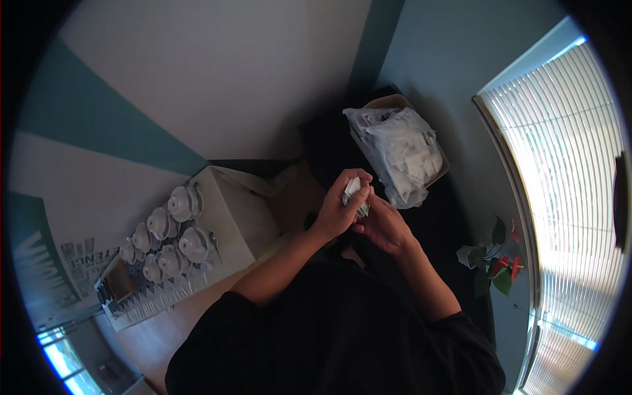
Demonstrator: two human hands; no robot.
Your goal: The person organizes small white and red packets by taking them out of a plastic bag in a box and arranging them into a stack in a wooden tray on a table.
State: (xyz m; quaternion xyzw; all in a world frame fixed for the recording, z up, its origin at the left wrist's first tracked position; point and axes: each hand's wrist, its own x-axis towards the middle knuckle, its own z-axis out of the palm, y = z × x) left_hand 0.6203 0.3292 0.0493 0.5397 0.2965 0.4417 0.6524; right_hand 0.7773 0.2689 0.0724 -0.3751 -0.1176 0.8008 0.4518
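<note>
In front of my body, my left hand (340, 205) is closed around a small bunch of white packets (353, 189), some with a touch of green at the lower end. My right hand (384, 225) meets it from the right, its fingers closed against the lower end of the same packets. Just beyond my hands, a cardboard box (440, 172) rests on a dark surface. It is lined with a clear plastic bag (407, 148) full of white packets like those I hold.
To the left, a white counter (227, 227) carries several white cups with saucers (183, 204) and a row of glasses (158, 297). At the right, a potted plant with red flowers (501, 264) stands near the window blinds (566, 184).
</note>
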